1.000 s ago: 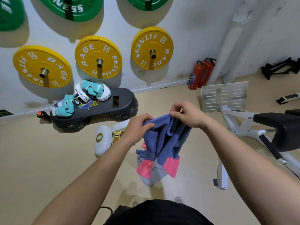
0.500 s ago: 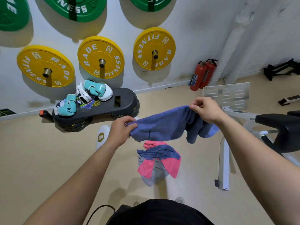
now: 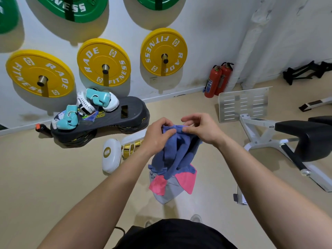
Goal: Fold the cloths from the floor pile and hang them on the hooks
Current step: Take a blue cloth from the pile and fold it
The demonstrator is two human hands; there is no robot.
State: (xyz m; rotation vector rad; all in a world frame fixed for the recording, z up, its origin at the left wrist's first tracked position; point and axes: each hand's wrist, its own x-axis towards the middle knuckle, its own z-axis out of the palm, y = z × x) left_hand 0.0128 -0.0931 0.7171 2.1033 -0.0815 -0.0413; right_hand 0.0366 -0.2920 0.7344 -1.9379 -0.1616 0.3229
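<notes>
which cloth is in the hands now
The blue cloth, gripped by the left hand and right hand; the pink cloth and grey cloth lie on the floor.

A gym: yellow weight plates [image 3: 103, 62] hang on wall pegs, teal boxing gloves [image 3: 98, 97] lie on a black step platform [image 3: 115, 121], and a padded bench [image 3: 305, 135] stands beside two fire extinguishers [image 3: 218, 79].

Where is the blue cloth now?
Head view, centre: the blue cloth hangs gripped between the left hand and right hand, over the pink-and-grey cloth pile on the floor.

A white wall [image 3: 206, 33] carries yellow weight plates [image 3: 103, 62] above a beige floor [image 3: 45, 177].
</notes>
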